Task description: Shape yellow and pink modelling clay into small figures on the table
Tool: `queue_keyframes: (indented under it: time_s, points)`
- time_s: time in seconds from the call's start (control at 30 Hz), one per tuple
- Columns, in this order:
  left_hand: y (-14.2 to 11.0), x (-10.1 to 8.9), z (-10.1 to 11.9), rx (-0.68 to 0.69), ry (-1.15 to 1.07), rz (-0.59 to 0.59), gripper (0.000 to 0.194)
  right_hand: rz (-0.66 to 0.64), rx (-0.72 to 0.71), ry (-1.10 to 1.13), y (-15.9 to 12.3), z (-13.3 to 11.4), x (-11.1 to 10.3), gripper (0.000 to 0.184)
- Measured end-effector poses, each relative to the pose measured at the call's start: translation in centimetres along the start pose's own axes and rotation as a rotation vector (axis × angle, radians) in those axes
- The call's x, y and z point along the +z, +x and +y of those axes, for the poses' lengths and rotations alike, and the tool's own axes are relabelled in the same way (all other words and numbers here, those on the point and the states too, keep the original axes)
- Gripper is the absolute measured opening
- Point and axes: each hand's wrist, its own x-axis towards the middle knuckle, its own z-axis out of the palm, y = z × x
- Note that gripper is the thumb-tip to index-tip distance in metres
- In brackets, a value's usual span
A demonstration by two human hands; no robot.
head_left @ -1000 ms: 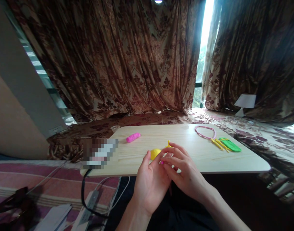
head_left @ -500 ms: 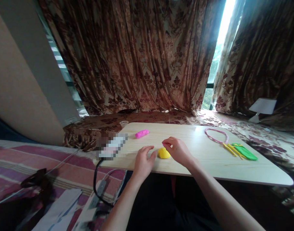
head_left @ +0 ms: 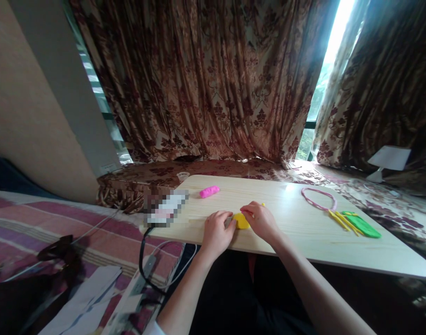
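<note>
A rounded lump of yellow modelling clay rests near the front edge of the light wooden table. My left hand curls against its left side, thumb and fingertips steadying it. At the lump's upper right, my right hand pinches a tiny pink bit of clay, mostly hidden by the fingertips. A small yellow clay piece peeks out just behind the right hand. Farther back on the left lies a thick pink clay roll.
On the right are a twisted pink clay loop, thin yellow strips and a flat green clay piece. A blurred-out device with a black cable sits at the table's left edge. A white lamp stands beyond.
The hands have parted from each other over the table's front edge. My right hand has carried the pink bit to the yellow lump, and my left hand has come against the lump's side.
</note>
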Motion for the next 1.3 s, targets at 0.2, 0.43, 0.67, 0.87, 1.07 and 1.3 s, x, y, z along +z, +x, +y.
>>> queue_keyframes:
  time_s: [0.2, 0.43, 0.67, 0.87, 1.07, 1.3]
  points:
    - [0.0, 0.0, 0.0, 0.018, 0.075, -0.015, 0.020, -0.022, -0.007, -0.003, -0.2, 0.0, 0.1, 0.026]
    - [-0.2, 0.0, 0.0, 0.022, 0.158, -0.026, 0.021, -0.031, -0.021, -0.009, -0.3, 0.2, 0.4, 0.037]
    - [0.3, 0.6, 0.1, 0.015, 0.195, -0.036, 0.021, -0.033, -0.038, -0.018, -0.8, 0.3, 0.3, 0.047]
    - [0.9, 1.7, 0.1, 0.027, 0.207, -0.056, 0.021, -0.037, -0.045, -0.017, -1.2, 0.4, 0.3, 0.049]
    - [0.8, 1.8, -0.2, 0.029, 0.214, -0.064, 0.021, -0.038, -0.048, -0.014, -1.1, 0.6, 0.2, 0.051]
    - [0.8, 1.8, 0.0, 0.014, 0.214, -0.076, 0.019, -0.023, -0.046, 0.001, -1.2, 0.4, -0.4, 0.051]
